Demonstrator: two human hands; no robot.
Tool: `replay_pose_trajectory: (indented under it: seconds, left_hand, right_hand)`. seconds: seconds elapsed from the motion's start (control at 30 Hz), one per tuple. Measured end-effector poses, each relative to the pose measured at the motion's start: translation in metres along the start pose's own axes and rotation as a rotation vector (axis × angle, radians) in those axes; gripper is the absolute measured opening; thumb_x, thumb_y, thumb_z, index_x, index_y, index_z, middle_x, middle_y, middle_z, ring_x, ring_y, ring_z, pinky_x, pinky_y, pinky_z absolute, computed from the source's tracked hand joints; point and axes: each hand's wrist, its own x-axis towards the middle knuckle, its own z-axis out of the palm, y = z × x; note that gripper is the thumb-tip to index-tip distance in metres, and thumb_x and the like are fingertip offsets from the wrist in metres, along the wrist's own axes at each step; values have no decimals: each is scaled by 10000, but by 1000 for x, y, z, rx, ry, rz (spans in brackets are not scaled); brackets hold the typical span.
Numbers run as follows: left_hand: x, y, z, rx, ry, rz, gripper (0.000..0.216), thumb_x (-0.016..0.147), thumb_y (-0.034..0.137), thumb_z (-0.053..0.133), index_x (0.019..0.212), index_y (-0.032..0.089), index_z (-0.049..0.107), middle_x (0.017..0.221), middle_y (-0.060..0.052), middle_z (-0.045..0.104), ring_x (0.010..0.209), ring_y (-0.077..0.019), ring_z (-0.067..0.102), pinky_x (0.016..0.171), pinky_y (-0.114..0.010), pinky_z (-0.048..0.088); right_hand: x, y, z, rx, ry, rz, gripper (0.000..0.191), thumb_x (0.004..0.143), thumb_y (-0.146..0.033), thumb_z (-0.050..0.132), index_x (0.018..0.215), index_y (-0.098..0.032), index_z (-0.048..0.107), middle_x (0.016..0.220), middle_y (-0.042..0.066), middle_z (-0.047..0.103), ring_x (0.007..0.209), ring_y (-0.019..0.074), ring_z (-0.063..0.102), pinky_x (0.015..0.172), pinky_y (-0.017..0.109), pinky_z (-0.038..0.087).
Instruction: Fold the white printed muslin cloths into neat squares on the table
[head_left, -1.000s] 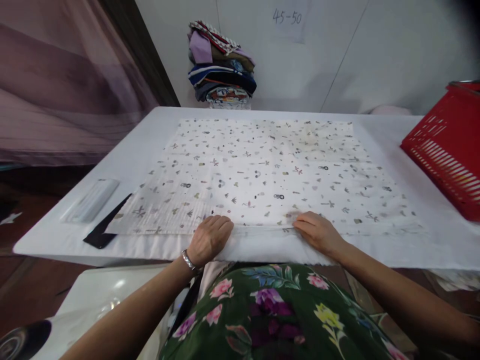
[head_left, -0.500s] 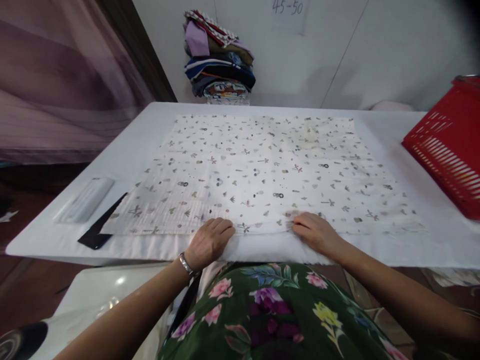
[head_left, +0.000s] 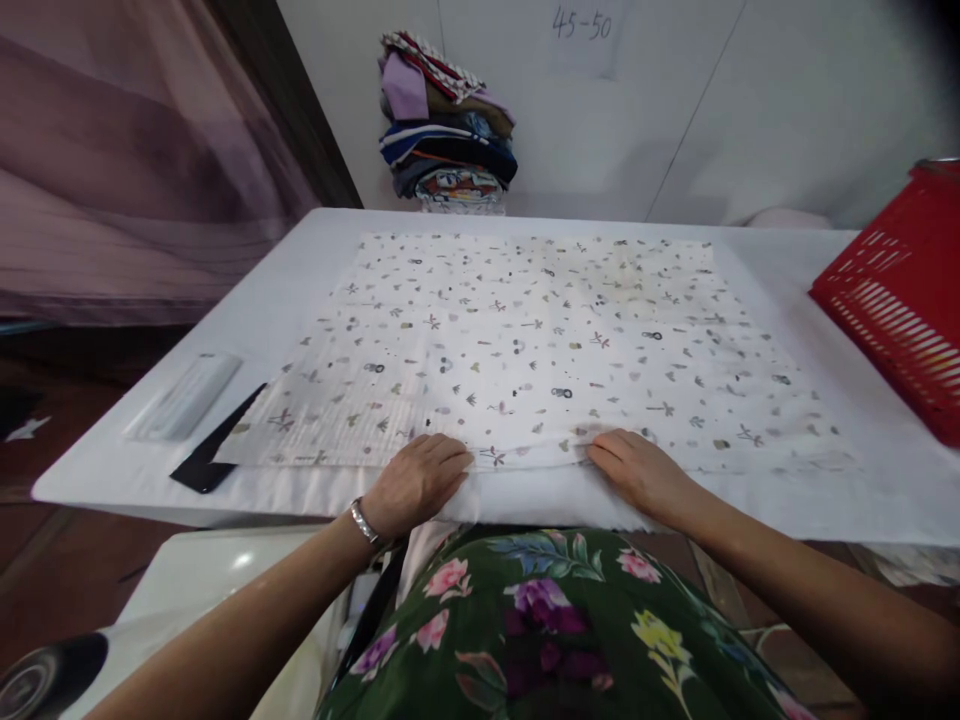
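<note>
A thin white cloth printed with small palm trees and other little motifs lies spread flat over the white table. Along its near edge, my left hand is closed, its fingers curled on the hem left of centre. My right hand pinches the same edge a little to the right of centre. Between the two hands the hem runs nearly straight, with slight creases. The fingertips of both hands are partly hidden. Under the cloth's near left corner sticks out a flat black object.
A translucent flat case lies on the white table at the left. A red plastic basket stands at the right edge. Folded clothes are stacked against the back wall. A pink curtain hangs at the left.
The whole view has shifted slightly, so things appear a little further right and lower. Both hands stay on the cloth's near edge in about the same places.
</note>
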Motion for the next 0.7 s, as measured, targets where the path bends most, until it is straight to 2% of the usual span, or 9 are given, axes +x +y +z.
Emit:
replay_pose_trajectory:
  seconds: [0.23, 0.33, 0.47, 0.53, 0.63, 0.7]
  left_hand:
    - [4, 11, 6, 86, -37, -134, 155, 816, 128, 465, 930, 175, 557, 857, -53, 544, 792, -191, 472, 698, -337, 385]
    - [7, 12, 8, 99, -42, -150, 118, 772, 87, 483, 829, 172, 543, 831, -50, 523, 773, -193, 454, 685, -340, 369]
    - [7, 10, 3, 120, 22, -156, 104, 762, 80, 478, 782, 171, 524, 805, -49, 511, 760, -193, 444, 683, -342, 353]
    - [6, 9, 1, 110, 42, -139, 114, 764, 77, 469, 791, 172, 526, 800, -47, 510, 760, -190, 443, 686, -340, 348]
    - [3, 10, 1, 61, 3, -111, 100, 755, 79, 481, 770, 171, 518, 791, -42, 510, 762, -187, 442, 693, -338, 348]
    - [1, 10, 3, 31, -8, -121, 85, 762, 93, 490, 781, 169, 521, 823, -43, 520, 795, -189, 449, 719, -341, 357]
  right_hand:
    - [-4, 2, 0, 17, 159, -12, 283, 851, -70, 368, 1008, -131, 595, 994, 114, 593, 887, 201, 527, 743, 338, 466]
    - [-3, 0, -3, 5, 151, 0, 276, 854, -82, 369, 990, -149, 600, 964, 99, 602, 846, 196, 536, 700, 331, 473]
    - [-1, 0, -13, 45, 201, 29, 299, 837, -64, 360, 1003, -153, 592, 970, 104, 594, 857, 190, 538, 706, 320, 478]
    - [-1, 0, -16, 63, 172, 29, 313, 826, -58, 352, 999, -164, 589, 974, 100, 591, 865, 190, 536, 709, 321, 480]
    - [-3, 0, -16, 95, 64, -10, 332, 814, -46, 338, 991, -178, 586, 963, 84, 592, 840, 182, 532, 678, 308, 481]
    - [-5, 0, -13, 124, 52, 7, 346, 806, -35, 340, 1009, -180, 580, 982, 85, 588, 854, 180, 531, 690, 305, 480]
